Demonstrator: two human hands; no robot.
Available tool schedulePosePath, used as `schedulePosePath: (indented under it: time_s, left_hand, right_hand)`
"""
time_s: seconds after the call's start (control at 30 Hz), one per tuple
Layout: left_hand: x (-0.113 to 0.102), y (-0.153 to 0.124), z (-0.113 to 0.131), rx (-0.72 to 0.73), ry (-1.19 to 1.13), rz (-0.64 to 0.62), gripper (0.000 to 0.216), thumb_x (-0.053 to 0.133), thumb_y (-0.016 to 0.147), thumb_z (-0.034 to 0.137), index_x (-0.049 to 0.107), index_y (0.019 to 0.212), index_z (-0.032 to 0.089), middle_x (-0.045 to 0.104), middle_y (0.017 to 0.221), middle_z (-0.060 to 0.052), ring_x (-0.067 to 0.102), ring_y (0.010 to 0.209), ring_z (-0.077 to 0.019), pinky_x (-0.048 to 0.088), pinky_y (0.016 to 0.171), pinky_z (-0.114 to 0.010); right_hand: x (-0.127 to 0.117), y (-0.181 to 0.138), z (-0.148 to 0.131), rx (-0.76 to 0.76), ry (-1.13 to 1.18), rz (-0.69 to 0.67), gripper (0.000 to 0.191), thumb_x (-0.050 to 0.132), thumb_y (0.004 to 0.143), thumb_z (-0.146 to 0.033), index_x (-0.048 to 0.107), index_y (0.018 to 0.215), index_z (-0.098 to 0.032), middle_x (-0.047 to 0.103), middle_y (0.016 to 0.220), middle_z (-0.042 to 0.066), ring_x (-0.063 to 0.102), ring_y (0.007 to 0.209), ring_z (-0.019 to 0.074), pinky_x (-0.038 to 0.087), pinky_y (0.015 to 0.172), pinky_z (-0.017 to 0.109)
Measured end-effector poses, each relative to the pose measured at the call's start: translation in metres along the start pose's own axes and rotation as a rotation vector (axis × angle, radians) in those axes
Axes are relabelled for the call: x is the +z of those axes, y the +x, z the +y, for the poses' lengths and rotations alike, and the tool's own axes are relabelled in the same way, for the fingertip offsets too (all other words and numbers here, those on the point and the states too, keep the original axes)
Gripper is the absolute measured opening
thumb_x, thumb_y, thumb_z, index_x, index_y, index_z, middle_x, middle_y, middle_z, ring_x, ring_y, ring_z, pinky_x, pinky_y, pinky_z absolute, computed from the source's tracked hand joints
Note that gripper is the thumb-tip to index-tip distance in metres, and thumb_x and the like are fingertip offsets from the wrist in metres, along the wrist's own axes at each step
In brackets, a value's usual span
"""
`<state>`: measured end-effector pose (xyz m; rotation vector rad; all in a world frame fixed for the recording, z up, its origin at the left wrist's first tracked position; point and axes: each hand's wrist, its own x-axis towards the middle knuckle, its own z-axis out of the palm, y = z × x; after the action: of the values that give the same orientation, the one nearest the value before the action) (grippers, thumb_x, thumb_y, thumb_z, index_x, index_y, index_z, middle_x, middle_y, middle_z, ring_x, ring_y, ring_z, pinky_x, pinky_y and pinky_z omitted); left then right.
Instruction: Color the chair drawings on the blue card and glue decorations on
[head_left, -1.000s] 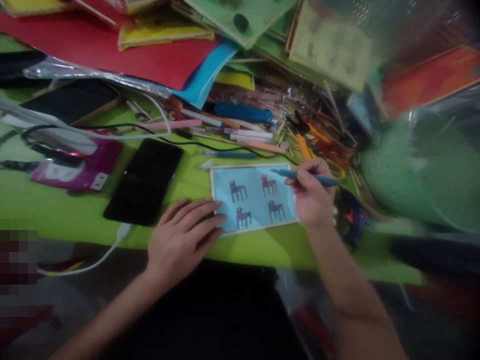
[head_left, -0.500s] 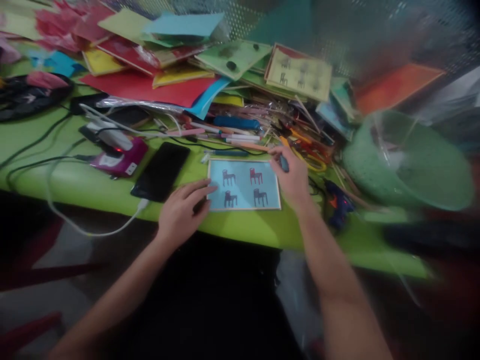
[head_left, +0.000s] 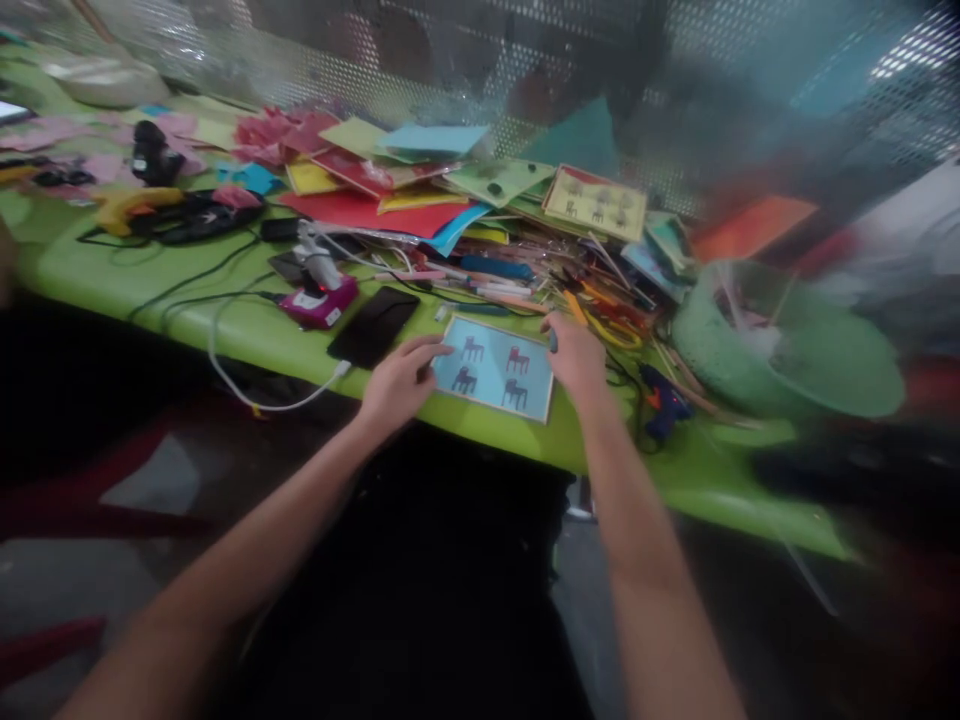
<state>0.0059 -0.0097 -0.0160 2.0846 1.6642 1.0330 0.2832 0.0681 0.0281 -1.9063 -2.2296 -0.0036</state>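
Note:
A light blue card (head_left: 491,368) with a pale border and chair drawings, one red and the rest dark, lies flat on the green table (head_left: 480,428). My left hand (head_left: 401,383) rests at its left edge, index finger stretched onto the card and nothing visibly held. At the upper right corner, my right hand (head_left: 577,358) has its fingers curled round a small dark blue-grey object (head_left: 553,341). Most of that object is hidden, so its kind does not show. Left of the card lies a black phone (head_left: 373,326) with a white cable plugged in.
Behind the card are loose markers (head_left: 499,288), yellow-handled scissors (head_left: 611,330) and a pile of coloured cards (head_left: 375,208). A glue gun (head_left: 664,402) and green basin (head_left: 787,345) stand right. A purple power adapter (head_left: 319,303) with cables sits left; a yellow glue gun (head_left: 135,208) lies farther left.
The view has turned, showing more of the table's left end and the mesh behind. The card now looks slightly tilted. Both hands stay beside it, the right still holding the small dark object.

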Motion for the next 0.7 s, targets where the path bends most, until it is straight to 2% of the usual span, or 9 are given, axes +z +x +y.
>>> schedulePosePath:
  time_s: [0.13, 0.23, 0.37, 0.53, 0.7]
  left_hand:
    - [-0.001, 0.007, -0.001, 0.007, 0.021, -0.026, 0.048, 0.05, 0.083, 0.009, 0.072, 0.123, 0.024, 0.068, 0.139, -0.006, 0.068, 0.118, -0.0228, 0.054, 0.105, -0.038]
    - [-0.005, 0.021, 0.003, -0.008, 0.158, -0.079, 0.048, 0.055, 0.084, 0.014, 0.069, 0.13, 0.021, 0.071, 0.126, -0.01, 0.065, 0.118, -0.0265, 0.049, 0.11, -0.042]
    - [-0.004, 0.04, 0.01, -0.087, 0.329, -0.161, 0.055, 0.052, 0.088, 0.019, 0.061, 0.142, 0.024, 0.068, 0.118, -0.011, 0.065, 0.115, -0.0278, 0.052, 0.1, -0.039]
    - [0.004, 0.051, 0.013, -0.123, 0.367, -0.122, 0.058, 0.047, 0.087, 0.014, 0.062, 0.143, 0.024, 0.068, 0.112, -0.014, 0.066, 0.109, -0.0304, 0.053, 0.094, -0.041]
    - [0.003, 0.05, 0.013, -0.148, 0.372, -0.095, 0.06, 0.048, 0.087, 0.013, 0.061, 0.144, 0.026, 0.069, 0.106, -0.012, 0.067, 0.106, -0.0288, 0.052, 0.092, -0.038]
  right_hand:
    - [-0.001, -0.004, 0.001, -0.055, -0.008, 0.018, 0.037, 0.058, 0.085, -0.007, 0.068, 0.115, -0.028, 0.075, 0.106, 0.007, 0.067, 0.094, 0.0248, 0.043, 0.07, 0.031]
    - [-0.001, -0.004, 0.005, -0.082, 0.008, 0.013, 0.039, 0.058, 0.084, -0.008, 0.068, 0.116, -0.027, 0.075, 0.109, 0.008, 0.066, 0.094, 0.0246, 0.044, 0.071, 0.031]
    - [-0.001, -0.002, 0.011, -0.103, 0.033, 0.04, 0.037, 0.055, 0.085, -0.008, 0.069, 0.115, -0.026, 0.075, 0.11, 0.008, 0.066, 0.093, 0.024, 0.046, 0.074, 0.031]
    - [-0.001, 0.0, 0.015, -0.119, 0.056, 0.05, 0.037, 0.057, 0.084, -0.01, 0.068, 0.116, -0.026, 0.076, 0.11, 0.008, 0.067, 0.094, 0.0245, 0.047, 0.076, 0.033]
    - [-0.003, -0.001, 0.018, -0.13, 0.101, 0.037, 0.029, 0.062, 0.088, -0.02, 0.067, 0.116, -0.025, 0.075, 0.109, 0.008, 0.067, 0.093, 0.0256, 0.047, 0.078, 0.035]
